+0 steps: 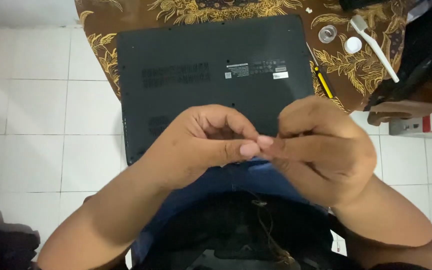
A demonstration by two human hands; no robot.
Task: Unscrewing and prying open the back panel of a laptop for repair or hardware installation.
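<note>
Item: laptop, dark grey, laid upside down with its underside facing up. It is set on a table covered by a brown cloth with a gold floral pattern; the near edge of the laptop overhangs the table towards the person's lap. Its long axis runs left to right across the view, and its near long edge is partly hidden behind the hands. Vent slots are seen at the left half of the base, pale labels towards the upper right.

Left hand: held above the near edge of the laptop, fingers curled inward, thumb tip pressed against the fingertips of the other hand. Right hand: held just beside the left, fingers bunched and closed to a pinch. Both hands are raised clear of the laptop base. Whether something small is held between the fingertips cannot be told; nothing is seen there.

Other items, at the right of the laptop on the cloth: a yellow-and-black screwdriver, lying just beside the laptop's right edge, pointing diagonally away from the person; a white brush, lying diagonally; a small clear glass dish; a white round cap. White floor tiles are seen below.
</note>
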